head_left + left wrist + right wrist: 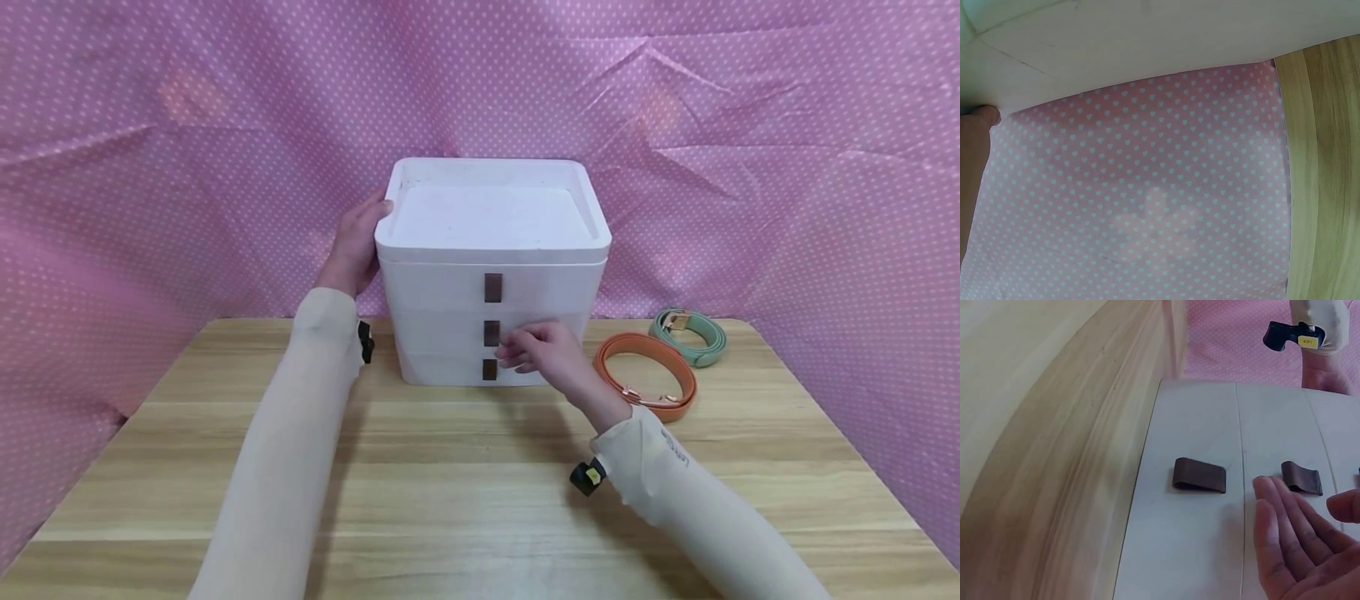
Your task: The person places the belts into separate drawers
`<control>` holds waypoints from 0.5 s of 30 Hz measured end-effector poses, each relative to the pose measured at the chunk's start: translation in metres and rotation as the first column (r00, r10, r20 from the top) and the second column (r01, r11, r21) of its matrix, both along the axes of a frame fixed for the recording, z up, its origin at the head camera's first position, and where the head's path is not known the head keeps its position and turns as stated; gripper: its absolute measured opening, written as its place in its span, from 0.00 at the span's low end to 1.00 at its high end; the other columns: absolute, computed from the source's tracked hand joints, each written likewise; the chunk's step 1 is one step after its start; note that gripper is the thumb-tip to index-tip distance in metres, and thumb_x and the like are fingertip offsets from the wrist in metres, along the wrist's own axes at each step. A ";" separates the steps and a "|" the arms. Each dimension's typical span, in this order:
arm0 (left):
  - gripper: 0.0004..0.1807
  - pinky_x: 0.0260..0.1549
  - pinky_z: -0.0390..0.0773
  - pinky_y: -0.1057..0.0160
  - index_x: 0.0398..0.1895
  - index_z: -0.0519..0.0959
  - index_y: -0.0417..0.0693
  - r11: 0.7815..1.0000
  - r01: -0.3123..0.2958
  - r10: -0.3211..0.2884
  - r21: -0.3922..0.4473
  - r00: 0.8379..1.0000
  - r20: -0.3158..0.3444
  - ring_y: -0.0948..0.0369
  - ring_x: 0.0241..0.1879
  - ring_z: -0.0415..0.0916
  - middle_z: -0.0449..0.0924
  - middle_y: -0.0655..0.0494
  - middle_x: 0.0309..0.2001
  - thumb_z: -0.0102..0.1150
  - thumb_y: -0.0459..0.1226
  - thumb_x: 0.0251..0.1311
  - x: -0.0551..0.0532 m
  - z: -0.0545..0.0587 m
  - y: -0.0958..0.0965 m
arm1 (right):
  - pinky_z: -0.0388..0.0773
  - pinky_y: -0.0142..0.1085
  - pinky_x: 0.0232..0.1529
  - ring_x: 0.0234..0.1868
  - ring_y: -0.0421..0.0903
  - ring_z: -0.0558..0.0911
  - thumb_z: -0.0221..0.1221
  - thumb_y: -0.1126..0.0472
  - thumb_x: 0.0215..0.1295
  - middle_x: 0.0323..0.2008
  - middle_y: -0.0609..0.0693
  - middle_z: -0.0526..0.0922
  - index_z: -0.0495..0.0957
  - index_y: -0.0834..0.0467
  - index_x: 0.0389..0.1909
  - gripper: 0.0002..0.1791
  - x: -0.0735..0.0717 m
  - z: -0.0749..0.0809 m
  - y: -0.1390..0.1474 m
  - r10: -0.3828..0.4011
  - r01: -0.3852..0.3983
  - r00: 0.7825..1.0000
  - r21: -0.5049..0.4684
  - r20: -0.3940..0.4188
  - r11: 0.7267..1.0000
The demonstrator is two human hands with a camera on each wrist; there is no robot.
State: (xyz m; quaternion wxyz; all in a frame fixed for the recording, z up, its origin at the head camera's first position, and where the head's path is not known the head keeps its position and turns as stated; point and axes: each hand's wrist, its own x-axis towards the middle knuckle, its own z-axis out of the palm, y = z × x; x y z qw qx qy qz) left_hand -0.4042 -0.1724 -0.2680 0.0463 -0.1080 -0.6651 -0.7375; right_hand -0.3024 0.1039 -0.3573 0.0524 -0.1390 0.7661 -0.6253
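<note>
A white drawer unit (491, 217) with a tray-like top and three stacked drawers stands at the back of the table. Brown pull tabs mark the fronts, among them the middle tab (491, 333) and the bottom tab (490, 369). My left hand (354, 242) rests against the unit's left side, thumb at the top rim; its other fingers are largely hidden. My right hand (546, 354) is at the lower front, fingers loosely bent and holding nothing. In the right wrist view, its fingertips (1265, 485) are between the bottom tab (1199, 475) and the middle tab (1302, 478).
An orange coiled belt (684, 375) lies on the wooden table (450, 517) just right of the unit. Behind it is a green coiled belt (714, 335) with a gold buckle. Pink dotted cloth (300, 83) hangs behind and along both sides.
</note>
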 end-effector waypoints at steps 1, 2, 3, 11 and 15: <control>0.29 0.66 0.64 0.58 0.75 0.60 0.58 1.000 -0.001 0.001 -0.001 1.000 0.000 0.57 0.70 0.58 0.57 0.59 0.74 0.47 0.45 0.72 0.000 0.000 0.000 | 0.81 0.55 0.46 0.41 0.58 0.85 0.48 0.62 0.75 0.39 0.65 0.85 0.80 0.74 0.43 0.18 0.000 -0.001 0.000 -0.001 0.001 1.000 0.004 0.006 1.000; 0.29 0.66 0.64 0.58 0.75 0.60 0.57 1.000 0.000 0.000 0.001 1.000 -0.001 0.57 0.70 0.58 0.57 0.59 0.74 0.47 0.45 0.72 0.000 -0.001 0.000 | 0.81 0.55 0.47 0.41 0.58 0.85 0.48 0.62 0.75 0.39 0.65 0.85 0.80 0.74 0.43 0.18 0.000 -0.002 0.001 -0.002 0.002 1.000 0.007 0.014 1.000; 0.29 0.66 0.64 0.58 0.75 0.60 0.57 1.000 -0.002 0.002 0.002 1.000 -0.002 0.57 0.70 0.58 0.58 0.59 0.74 0.47 0.45 0.72 -0.001 -0.001 0.000 | 0.81 0.55 0.46 0.41 0.59 0.85 0.48 0.63 0.75 0.39 0.65 0.85 0.80 0.74 0.44 0.18 -0.001 -0.003 0.001 0.001 -0.001 1.000 0.008 0.022 1.000; 0.29 0.66 0.64 0.57 0.75 0.61 0.59 1.000 -0.006 0.006 -0.011 1.000 -0.007 0.57 0.70 0.59 0.58 0.59 0.74 0.46 0.45 0.72 -0.001 -0.001 0.001 | 0.81 0.53 0.47 0.46 0.62 0.84 0.48 0.62 0.76 0.44 0.67 0.84 0.77 0.75 0.49 0.19 -0.002 -0.010 0.001 0.065 -0.062 0.996 -0.045 0.062 0.997; 0.29 0.66 0.63 0.57 0.75 0.61 0.59 1.000 0.002 -0.002 0.001 1.000 -0.011 0.57 0.70 0.58 0.58 0.59 0.74 0.47 0.45 0.71 -0.001 -0.001 0.000 | 0.82 0.51 0.47 0.47 0.61 0.83 0.48 0.61 0.76 0.45 0.66 0.84 0.76 0.74 0.51 0.19 -0.001 -0.012 -0.003 0.086 -0.082 0.995 -0.058 0.056 0.995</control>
